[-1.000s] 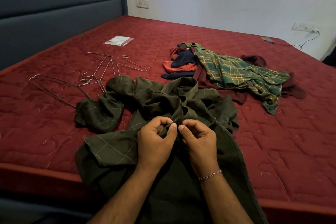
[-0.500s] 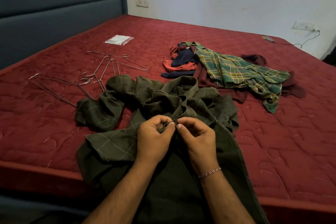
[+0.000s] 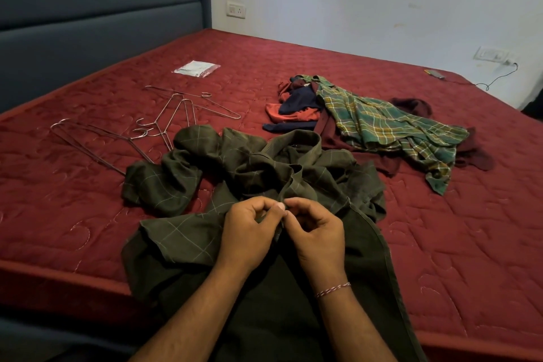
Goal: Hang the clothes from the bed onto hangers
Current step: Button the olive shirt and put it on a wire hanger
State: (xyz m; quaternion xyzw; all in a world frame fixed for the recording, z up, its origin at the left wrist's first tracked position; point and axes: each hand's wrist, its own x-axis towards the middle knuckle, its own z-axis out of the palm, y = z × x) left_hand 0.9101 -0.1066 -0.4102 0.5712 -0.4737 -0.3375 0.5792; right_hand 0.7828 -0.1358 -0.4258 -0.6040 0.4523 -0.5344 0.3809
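Observation:
A dark olive checked shirt [image 3: 205, 173] lies crumpled on the red bed [image 3: 440, 244], its lower part hanging over the near edge. My left hand [image 3: 249, 232] and my right hand [image 3: 316, 232] meet at the shirt's front placket, each pinching the cloth with thumb and fingertips. Several wire hangers [image 3: 176, 117] lie flat on the mattress to the left of the shirt. A pile of other clothes, topped by a green and yellow plaid shirt [image 3: 390, 126], sits behind to the right.
A small clear plastic packet [image 3: 196, 68] lies near the padded blue headboard [image 3: 88, 38]. A cable and a small device [image 3: 435, 73] rest at the far right edge by the white wall.
Both hands have stayed at the placket, with only small finger movements. The shirt has barely shifted.

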